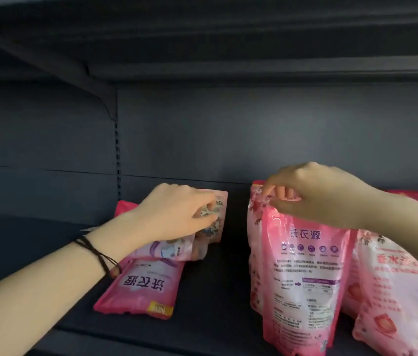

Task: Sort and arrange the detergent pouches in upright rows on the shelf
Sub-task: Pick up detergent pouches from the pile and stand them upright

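Roughly midway, by the look of things: a few pink detergent pouches already stand upright under and beside the right hand (313, 194), while a small heap under the left hand (177, 211) lies flat on the dark shelf (213, 291) and is yet to be stood up.

Beneath the right hand's fingers stands the front upright pouch (303, 278), back label facing out, with another pouch tight behind it. Just beyond the right wrist stands a paler pouch with red print (393, 291), leaning a little, and more pink packaging shows behind that forearm. The right hand comes in from the side, palm down, fingers curled and pinched on the top seam of the front upright pouch, steadying it.

Under the left forearm lies a flat pink pouch (141, 289), its print upside down to the viewer. On top of it, directly below the left palm, sits a lighter pouch with a pictured front (213, 217), tilted against the others. The left hand reaches forward with wrist bent down, fingers closed around that pouch's upper edge; a dark cord bracelet (97, 255) circles the wrist.
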`<state>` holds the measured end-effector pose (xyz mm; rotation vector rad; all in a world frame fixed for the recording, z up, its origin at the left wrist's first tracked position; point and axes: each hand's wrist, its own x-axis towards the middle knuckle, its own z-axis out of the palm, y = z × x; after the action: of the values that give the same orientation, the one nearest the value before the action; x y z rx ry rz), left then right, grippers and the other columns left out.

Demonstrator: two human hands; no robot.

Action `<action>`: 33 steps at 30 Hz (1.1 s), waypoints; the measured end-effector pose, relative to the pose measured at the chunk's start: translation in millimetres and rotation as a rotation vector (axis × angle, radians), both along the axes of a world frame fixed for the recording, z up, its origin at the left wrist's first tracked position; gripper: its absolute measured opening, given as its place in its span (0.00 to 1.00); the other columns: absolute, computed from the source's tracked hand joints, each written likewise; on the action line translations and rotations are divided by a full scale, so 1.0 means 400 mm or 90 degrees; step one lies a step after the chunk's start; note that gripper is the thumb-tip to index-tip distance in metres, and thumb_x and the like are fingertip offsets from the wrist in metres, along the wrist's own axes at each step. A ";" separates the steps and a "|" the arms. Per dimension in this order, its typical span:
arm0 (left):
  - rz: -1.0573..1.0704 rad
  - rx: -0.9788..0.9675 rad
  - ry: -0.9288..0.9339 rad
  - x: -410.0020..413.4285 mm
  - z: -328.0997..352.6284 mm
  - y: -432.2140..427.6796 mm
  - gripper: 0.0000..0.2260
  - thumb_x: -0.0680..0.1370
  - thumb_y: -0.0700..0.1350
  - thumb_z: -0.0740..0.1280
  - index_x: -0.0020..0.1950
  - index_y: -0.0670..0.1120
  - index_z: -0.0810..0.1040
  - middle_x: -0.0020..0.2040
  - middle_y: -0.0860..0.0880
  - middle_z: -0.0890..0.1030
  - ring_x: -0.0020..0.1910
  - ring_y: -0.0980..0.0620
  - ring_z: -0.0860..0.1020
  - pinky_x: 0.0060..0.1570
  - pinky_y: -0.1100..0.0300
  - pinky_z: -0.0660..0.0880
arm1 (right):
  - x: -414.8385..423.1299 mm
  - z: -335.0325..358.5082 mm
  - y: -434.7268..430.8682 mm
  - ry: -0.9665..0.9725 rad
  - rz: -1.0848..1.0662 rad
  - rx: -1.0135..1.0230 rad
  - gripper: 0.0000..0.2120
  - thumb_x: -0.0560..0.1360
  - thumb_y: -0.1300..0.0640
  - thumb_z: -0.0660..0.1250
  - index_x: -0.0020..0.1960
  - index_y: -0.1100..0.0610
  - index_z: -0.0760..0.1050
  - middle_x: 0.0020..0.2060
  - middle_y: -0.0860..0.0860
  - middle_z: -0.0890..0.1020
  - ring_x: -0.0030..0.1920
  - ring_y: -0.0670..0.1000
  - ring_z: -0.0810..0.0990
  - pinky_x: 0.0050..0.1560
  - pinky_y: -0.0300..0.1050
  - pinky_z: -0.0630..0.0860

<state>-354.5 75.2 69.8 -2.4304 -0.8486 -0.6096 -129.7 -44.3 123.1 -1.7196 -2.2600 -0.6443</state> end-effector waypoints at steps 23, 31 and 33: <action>-0.006 -0.051 0.146 -0.293 -0.086 0.541 0.20 0.76 0.62 0.60 0.63 0.54 0.74 0.54 0.52 0.79 0.57 0.51 0.75 0.50 0.54 0.73 | -0.408 -0.073 0.527 -0.227 -0.137 -0.186 0.15 0.74 0.50 0.65 0.61 0.48 0.73 0.58 0.51 0.77 0.58 0.55 0.77 0.47 0.46 0.73; -0.035 -0.188 0.077 -0.314 -0.121 0.599 0.18 0.76 0.60 0.65 0.35 0.48 0.76 0.36 0.50 0.79 0.37 0.51 0.77 0.43 0.59 0.67 | -0.396 -0.167 0.645 -0.016 -0.117 -0.218 0.17 0.71 0.49 0.67 0.60 0.47 0.74 0.53 0.47 0.78 0.53 0.52 0.78 0.40 0.43 0.71; -0.052 -0.137 0.059 -0.309 -0.112 0.599 0.18 0.75 0.61 0.65 0.35 0.48 0.76 0.35 0.52 0.78 0.38 0.53 0.77 0.52 0.58 0.67 | -0.393 -0.178 0.657 0.103 -0.098 -0.217 0.19 0.70 0.49 0.68 0.61 0.47 0.74 0.56 0.46 0.78 0.54 0.50 0.78 0.48 0.46 0.76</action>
<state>-477.9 314.6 25.0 -2.6758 -0.8180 -0.4507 -286.7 218.5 51.8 -2.0327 -2.2361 -0.1405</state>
